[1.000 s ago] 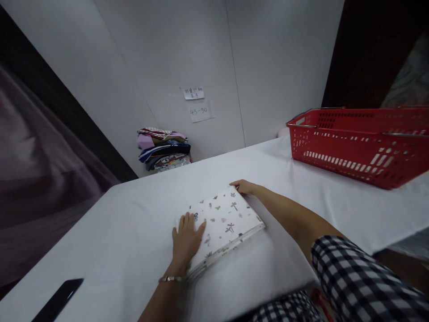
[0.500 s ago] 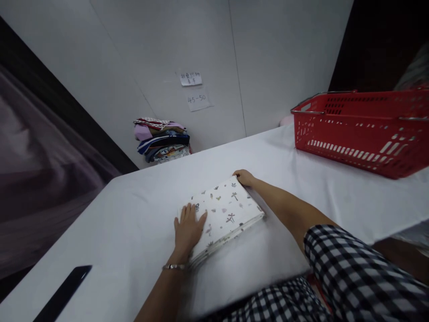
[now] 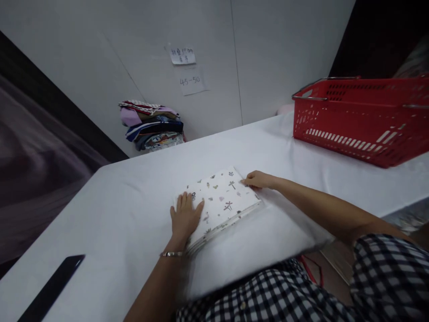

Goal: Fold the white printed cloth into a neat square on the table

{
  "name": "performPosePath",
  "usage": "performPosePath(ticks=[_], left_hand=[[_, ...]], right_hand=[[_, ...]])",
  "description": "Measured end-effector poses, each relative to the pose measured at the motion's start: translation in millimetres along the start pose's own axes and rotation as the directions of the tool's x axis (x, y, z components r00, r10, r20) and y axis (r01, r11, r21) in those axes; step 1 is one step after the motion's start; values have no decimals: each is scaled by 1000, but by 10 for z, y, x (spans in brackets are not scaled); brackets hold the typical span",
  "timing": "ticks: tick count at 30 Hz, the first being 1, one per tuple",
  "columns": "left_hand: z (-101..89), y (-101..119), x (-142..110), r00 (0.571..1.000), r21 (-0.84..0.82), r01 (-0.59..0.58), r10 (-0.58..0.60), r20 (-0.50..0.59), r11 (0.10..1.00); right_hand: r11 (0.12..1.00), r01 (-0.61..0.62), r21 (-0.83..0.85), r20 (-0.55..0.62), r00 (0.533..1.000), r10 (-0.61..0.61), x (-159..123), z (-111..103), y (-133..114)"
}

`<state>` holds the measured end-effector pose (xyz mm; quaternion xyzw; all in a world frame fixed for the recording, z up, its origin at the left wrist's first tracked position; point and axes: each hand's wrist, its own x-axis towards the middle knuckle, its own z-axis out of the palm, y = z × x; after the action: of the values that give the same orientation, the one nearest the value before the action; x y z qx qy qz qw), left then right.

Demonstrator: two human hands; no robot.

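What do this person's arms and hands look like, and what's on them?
Both hands are ungloved. Near the left hand, a thin silvery bracelet circles the wrist. The right hand shows no bracelet; a dark-and-white checked sleeve leaves that forearm bare.

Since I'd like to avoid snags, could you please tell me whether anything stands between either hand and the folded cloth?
Nothing visible does: the left hand lies on the folded cloth, and the right hand is at its right edge.
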<state>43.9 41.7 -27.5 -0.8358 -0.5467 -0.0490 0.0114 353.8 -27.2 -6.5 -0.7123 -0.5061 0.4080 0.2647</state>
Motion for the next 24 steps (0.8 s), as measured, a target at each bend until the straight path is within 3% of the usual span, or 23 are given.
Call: performPosePath(ticks=[2, 10, 18, 24], left_hand=[[-5, 7, -1, 1000, 8, 2, -2, -6, 1000], [7, 10, -16, 1000, 28, 2, -1, -28, 1000], [-10, 19, -14, 1000, 12, 2, -2, -15, 1000], [-7, 9, -27, 1000, 8, -9, 9, -27, 1000]], right_hand=[[997, -28, -66, 48, 998, 31, -67, 28, -47], [954, 14, -299, -17, 1000, -20, -70, 107, -310], [952, 39, -302, -93, 993, -70, -82, 179, -213], [943, 49, -328, -84, 993, -81, -123, 211, -153]])
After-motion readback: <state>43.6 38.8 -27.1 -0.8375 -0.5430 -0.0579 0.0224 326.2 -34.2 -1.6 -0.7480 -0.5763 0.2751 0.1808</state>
